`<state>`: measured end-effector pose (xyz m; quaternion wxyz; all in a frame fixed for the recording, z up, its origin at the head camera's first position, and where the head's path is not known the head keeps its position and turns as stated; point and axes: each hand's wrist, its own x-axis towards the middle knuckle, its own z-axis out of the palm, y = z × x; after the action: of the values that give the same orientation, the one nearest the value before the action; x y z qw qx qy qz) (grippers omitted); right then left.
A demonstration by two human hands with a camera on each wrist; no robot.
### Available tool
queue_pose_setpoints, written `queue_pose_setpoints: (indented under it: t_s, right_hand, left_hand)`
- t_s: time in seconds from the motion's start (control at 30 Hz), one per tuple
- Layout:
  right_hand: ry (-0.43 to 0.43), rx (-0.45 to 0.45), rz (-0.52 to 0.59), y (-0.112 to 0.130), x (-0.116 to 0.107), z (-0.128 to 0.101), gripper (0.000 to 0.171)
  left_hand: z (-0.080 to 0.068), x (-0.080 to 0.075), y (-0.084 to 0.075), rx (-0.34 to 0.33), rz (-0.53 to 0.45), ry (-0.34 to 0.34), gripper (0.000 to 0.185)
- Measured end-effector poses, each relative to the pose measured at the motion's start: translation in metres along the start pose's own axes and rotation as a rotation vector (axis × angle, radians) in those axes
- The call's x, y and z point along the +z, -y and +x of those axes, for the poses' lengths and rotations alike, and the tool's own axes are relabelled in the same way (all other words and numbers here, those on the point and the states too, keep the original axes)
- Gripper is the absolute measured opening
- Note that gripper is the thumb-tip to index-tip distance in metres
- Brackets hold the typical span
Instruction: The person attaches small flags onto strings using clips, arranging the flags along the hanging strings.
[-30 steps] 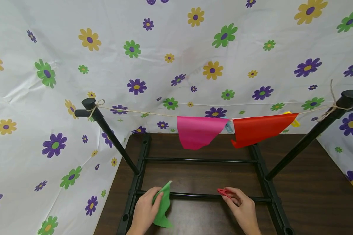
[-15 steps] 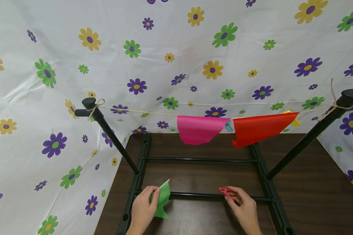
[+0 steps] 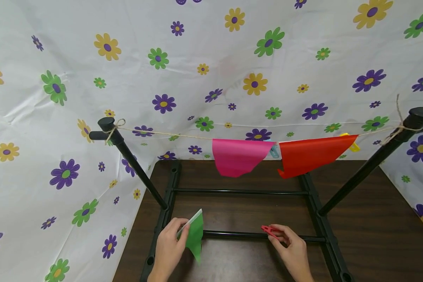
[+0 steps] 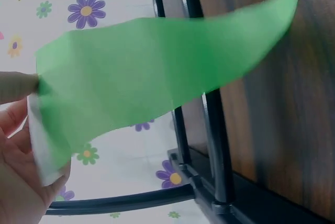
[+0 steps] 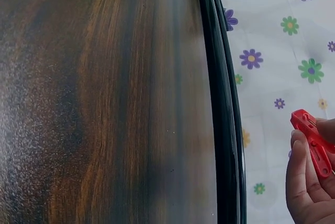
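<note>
My left hand (image 3: 172, 244) pinches a green paper sheet (image 3: 194, 235) by its edge, lifted off the dark table (image 3: 373, 235); the left wrist view shows the green sheet (image 4: 157, 82) hanging from my thumb and fingers (image 4: 15, 130). My right hand (image 3: 290, 248) holds a red clothespin (image 3: 269, 230) near the front bar of the black frame (image 3: 250, 235); the clothespin (image 5: 314, 140) sits between my fingertips. A twine line (image 3: 169, 136) runs between two black posts, carrying a pink sheet (image 3: 237, 156) and a red sheet (image 3: 311, 154).
A blue clip (image 3: 274, 150) and a yellow clip (image 3: 352, 145) hold the hung sheets. The black posts (image 3: 134, 164) (image 3: 377, 158) slant up from the frame. Flowered white cloth (image 3: 91, 78) covers the back and sides. The twine left of the pink sheet is bare.
My left hand has raised the green sheet off the table and turned it more upright. The right hand with the clothespin has barely shifted.
</note>
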<state>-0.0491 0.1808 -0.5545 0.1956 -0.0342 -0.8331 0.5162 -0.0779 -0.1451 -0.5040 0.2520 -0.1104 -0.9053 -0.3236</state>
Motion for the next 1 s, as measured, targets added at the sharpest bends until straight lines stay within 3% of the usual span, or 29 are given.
queue_pose_setpoints:
  t_s: [0.27,0.43,0.63,1.0]
  right_hand:
    - [-0.017,0.091,0.047,0.0039,-0.0032,0.0006,0.021]
    - [-0.044,0.120,0.035,0.0052,-0.0045,0.0010,0.018]
    - [-0.034,0.078,-0.023,0.0037,-0.0048,0.0020,0.029]
    - [-0.085,-0.007,0.090,0.0056,-0.0039,0.0040,0.037]
  left_hand:
    - [0.0063,-0.0043,0.0004,0.057,0.003,-0.035,0.024]
    - [0.0076,-0.0054,-0.0001,0.045,0.011,-0.041,0.025]
    - [0.0084,-0.0063,-0.0017,0.031,0.007,-0.036,0.025]
    - [0.0097,-0.0068,-0.0027,0.020,0.010,-0.033,0.024]
